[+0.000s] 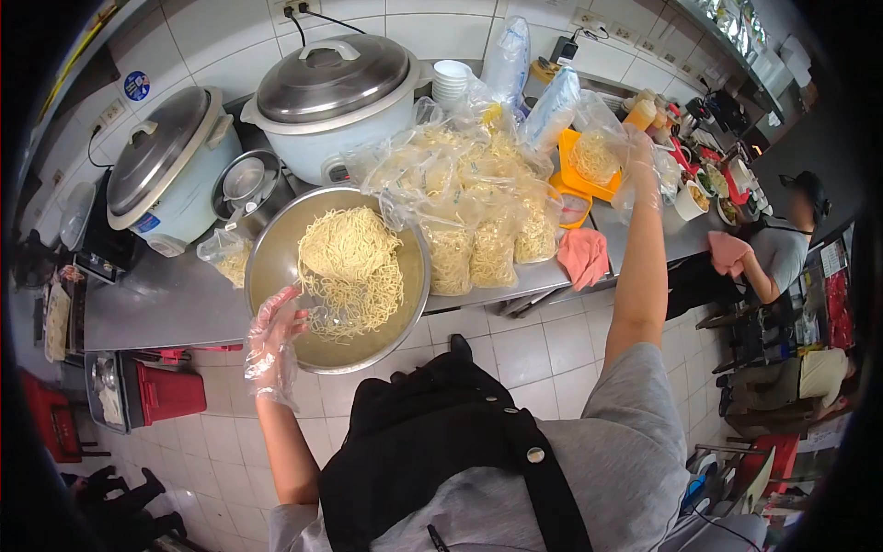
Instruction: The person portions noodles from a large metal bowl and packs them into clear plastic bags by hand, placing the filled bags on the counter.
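Note:
My left hand [273, 339], in a clear plastic glove, is at the near left rim of a large steel bowl [273, 258]. Its fingers are apart and nothing shows in them. A pile of pale noodles [348, 247] lies inside the bowl. Stretched out to the right, my right hand [642, 167], also gloved, grips the side of a clear plastic bag of noodles [596, 158]. That bag rests on the orange tray of a kitchen scale [573, 208]. Many filled noodle bags [460, 193] are heaped between bowl and scale.
Two large rice cookers [331, 87] stand behind the bowl, beside a steel pot [267, 207]. A pink cloth [582, 258] hangs at the counter edge. White cups [452, 81] and sauce bottles [641, 114] line the back. At right, a co-worker [782, 248] holds a cloth.

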`<state>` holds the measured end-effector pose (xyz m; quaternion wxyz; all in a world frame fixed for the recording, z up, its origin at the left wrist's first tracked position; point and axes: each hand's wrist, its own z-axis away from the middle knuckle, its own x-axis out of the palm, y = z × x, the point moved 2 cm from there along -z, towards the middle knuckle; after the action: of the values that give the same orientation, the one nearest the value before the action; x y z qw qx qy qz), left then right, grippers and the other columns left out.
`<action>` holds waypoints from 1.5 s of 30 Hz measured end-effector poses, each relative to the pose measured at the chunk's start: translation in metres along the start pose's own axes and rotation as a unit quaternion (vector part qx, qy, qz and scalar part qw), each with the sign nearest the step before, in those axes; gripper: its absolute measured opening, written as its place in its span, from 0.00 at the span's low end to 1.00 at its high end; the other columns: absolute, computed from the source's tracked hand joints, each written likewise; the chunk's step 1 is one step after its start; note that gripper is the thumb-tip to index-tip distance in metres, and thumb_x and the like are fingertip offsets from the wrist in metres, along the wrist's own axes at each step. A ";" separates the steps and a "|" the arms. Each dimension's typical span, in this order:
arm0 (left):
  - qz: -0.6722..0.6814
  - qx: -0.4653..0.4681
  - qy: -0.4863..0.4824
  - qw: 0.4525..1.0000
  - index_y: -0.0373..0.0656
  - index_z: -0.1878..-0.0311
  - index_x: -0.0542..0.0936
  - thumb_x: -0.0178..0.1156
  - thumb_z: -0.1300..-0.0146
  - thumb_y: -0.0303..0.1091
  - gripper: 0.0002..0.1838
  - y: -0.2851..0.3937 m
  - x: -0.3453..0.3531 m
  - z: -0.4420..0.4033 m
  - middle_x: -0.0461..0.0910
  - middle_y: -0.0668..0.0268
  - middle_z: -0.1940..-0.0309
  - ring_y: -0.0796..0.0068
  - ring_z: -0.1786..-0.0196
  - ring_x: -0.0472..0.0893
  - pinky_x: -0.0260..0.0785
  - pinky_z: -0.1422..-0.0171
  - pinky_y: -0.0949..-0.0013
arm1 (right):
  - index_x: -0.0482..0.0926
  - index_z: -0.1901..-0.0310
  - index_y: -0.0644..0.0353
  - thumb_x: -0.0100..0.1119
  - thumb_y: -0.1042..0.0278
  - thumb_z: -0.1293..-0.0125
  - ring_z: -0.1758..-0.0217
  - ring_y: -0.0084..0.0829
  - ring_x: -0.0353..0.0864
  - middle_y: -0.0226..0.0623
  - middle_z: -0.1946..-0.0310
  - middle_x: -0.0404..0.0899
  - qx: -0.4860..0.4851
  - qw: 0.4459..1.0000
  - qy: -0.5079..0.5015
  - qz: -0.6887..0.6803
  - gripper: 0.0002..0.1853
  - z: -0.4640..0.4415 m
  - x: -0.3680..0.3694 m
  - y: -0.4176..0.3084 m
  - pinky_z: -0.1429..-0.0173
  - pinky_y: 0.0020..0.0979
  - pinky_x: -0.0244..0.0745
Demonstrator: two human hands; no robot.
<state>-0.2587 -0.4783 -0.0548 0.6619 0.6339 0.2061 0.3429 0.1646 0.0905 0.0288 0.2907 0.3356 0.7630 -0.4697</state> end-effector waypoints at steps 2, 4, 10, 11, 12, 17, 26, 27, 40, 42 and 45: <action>-0.002 -0.010 0.021 1.000 0.39 0.39 0.79 0.63 0.31 0.32 0.19 -0.001 -0.003 0.002 0.82 0.62 0.42 0.74 0.54 0.83 0.75 0.50 0.72 | 0.83 0.45 0.60 0.74 0.66 0.49 0.51 0.39 0.85 0.42 0.54 0.87 -0.059 0.996 0.035 -0.065 0.27 0.003 -0.002 -0.007 0.44 0.37 0.77; -0.001 -0.012 0.022 1.000 0.39 0.39 0.79 0.63 0.31 0.32 0.19 0.000 -0.003 0.004 0.82 0.62 0.42 0.74 0.54 0.83 0.75 0.50 0.73 | 0.81 0.42 0.60 0.74 0.66 0.49 0.48 0.39 0.85 0.43 0.51 0.86 -0.029 0.993 0.008 -0.111 0.29 0.007 -0.006 -0.017 0.42 0.38 0.77; -0.001 -0.008 0.019 1.000 0.39 0.39 0.79 0.63 0.32 0.33 0.19 0.001 -0.001 0.009 0.81 0.62 0.41 0.75 0.54 0.83 0.75 0.50 0.72 | 0.77 0.38 0.60 0.77 0.60 0.48 0.41 0.41 0.83 0.44 0.44 0.83 -0.021 0.998 -0.012 -0.053 0.35 0.019 -0.021 -0.052 0.37 0.39 0.75; 0.004 -0.005 0.016 1.000 0.39 0.39 0.79 0.63 0.32 0.33 0.19 0.001 -0.001 0.010 0.81 0.62 0.41 0.75 0.54 0.83 0.75 0.49 0.72 | 0.77 0.37 0.60 0.77 0.59 0.47 0.40 0.40 0.82 0.44 0.43 0.83 -0.030 0.998 -0.007 -0.049 0.35 0.023 -0.022 -0.056 0.36 0.39 0.75; 0.005 -0.005 0.017 1.000 0.39 0.39 0.79 0.63 0.32 0.33 0.19 0.001 -0.001 0.010 0.81 0.62 0.41 0.75 0.54 0.83 0.75 0.49 0.72 | 0.77 0.37 0.60 0.77 0.59 0.47 0.40 0.40 0.82 0.44 0.43 0.83 -0.030 0.998 -0.007 -0.049 0.35 0.031 -0.025 -0.064 0.36 0.39 0.75; 0.023 0.043 -0.037 0.998 0.42 0.38 0.79 0.64 0.32 0.35 0.20 -0.010 -0.016 0.011 0.81 0.62 0.40 0.72 0.51 0.83 0.75 0.47 0.69 | 0.82 0.46 0.61 0.72 0.59 0.42 0.49 0.41 0.84 0.45 0.47 0.84 -0.032 0.995 -0.004 0.093 0.24 -0.018 -0.010 -0.012 0.44 0.42 0.77; -0.243 0.256 -0.087 0.932 0.47 0.30 0.72 0.68 0.34 0.43 0.31 0.044 0.029 0.005 0.74 0.54 0.33 0.55 0.35 0.78 0.72 0.33 0.57 | 0.84 0.54 0.64 0.56 0.73 0.36 0.55 0.40 0.81 0.42 0.61 0.83 -0.333 0.934 -0.078 -0.106 0.11 0.118 -0.072 -0.265 0.46 0.32 0.73; -0.241 0.275 -0.073 0.928 0.47 0.28 0.70 0.69 0.35 0.45 0.35 0.064 0.048 0.010 0.72 0.52 0.31 0.53 0.32 0.75 0.71 0.31 0.55 | 0.84 0.54 0.64 0.55 0.74 0.36 0.54 0.39 0.81 0.42 0.60 0.83 -0.412 0.901 -0.094 -0.097 0.12 0.135 -0.075 -0.288 0.45 0.32 0.73; -0.303 0.275 0.259 0.875 0.37 0.51 0.82 0.59 0.30 0.30 0.09 0.066 -0.069 0.019 0.87 0.58 0.59 0.66 0.57 0.85 0.76 0.48 0.65 | 0.83 0.45 0.59 0.64 0.71 0.32 0.53 0.37 0.85 0.42 0.55 0.83 -0.491 0.705 -0.349 -0.374 0.14 0.310 0.059 -0.439 0.48 0.39 0.80; -0.134 0.233 0.291 0.918 0.37 0.52 0.82 0.60 0.30 0.30 0.09 0.075 -0.096 0.003 0.87 0.60 0.59 0.69 0.59 0.85 0.75 0.50 0.66 | 0.83 0.45 0.59 0.64 0.71 0.32 0.55 0.35 0.86 0.41 0.55 0.83 -0.437 0.707 -0.363 -0.423 0.14 0.306 0.069 -0.426 0.50 0.38 0.80; -0.083 0.218 0.396 0.888 0.37 0.55 0.83 0.62 0.31 0.31 0.08 0.069 -0.154 -0.040 0.87 0.63 0.61 0.73 0.60 0.85 0.75 0.52 0.68 | 0.83 0.45 0.60 0.64 0.71 0.31 0.58 0.30 0.86 0.41 0.57 0.83 -0.355 0.712 -0.375 -0.476 0.14 0.301 0.090 -0.389 0.55 0.36 0.81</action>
<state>-0.4054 -0.5632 -0.0162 0.3967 0.5538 0.5730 0.4557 -0.1571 -0.2922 0.0464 0.3886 -0.4039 0.7604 -0.3281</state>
